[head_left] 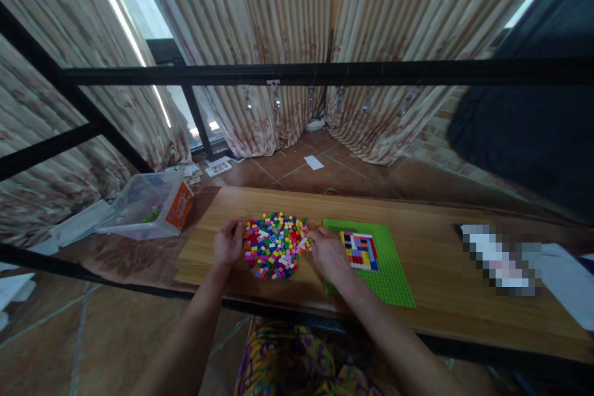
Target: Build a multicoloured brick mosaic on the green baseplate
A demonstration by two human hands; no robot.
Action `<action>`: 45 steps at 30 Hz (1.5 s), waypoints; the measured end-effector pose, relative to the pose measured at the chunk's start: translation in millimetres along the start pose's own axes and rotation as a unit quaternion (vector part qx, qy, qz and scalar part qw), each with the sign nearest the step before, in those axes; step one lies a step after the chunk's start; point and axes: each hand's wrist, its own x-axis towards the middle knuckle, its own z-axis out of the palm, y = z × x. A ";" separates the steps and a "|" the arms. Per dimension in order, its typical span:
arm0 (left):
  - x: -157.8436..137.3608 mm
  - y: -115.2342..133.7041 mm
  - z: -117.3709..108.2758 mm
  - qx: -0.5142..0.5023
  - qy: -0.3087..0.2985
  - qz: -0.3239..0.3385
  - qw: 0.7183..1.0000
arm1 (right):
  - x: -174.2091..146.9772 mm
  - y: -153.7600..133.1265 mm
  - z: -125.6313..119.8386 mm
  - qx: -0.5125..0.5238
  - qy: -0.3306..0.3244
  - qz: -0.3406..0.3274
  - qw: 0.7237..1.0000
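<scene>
The bricks (273,250) are heaped on the table (436,247), flanked at the left edge by the left hand (229,242) and at the right edge by the right hand (328,252). Both hands are partly curled; whether any brick is gripped cannot be made out. The green plate (392,266), topped by a patchwork block (361,251), is partly covered by the right forearm.

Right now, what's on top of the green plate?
A patch of colourful bricks sits on the green plate, with bare green to its right. The right hand and forearm hide part of the plate's left side, so anything there can't be seen.
</scene>
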 end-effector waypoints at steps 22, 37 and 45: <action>4.4 3.7 -3.3 0.057 -0.014 -0.008 0.998 | -101.2 72.9 -51.4 0.205 0.193 0.170 0.944; 6.6 2.4 -4.7 0.083 -0.005 0.001 0.997 | -58.8 88.8 -32.4 0.135 0.228 0.107 0.958; 7.2 -3.8 -2.4 0.082 -0.005 0.007 0.997 | -53.8 95.7 -19.6 0.180 0.235 0.154 0.943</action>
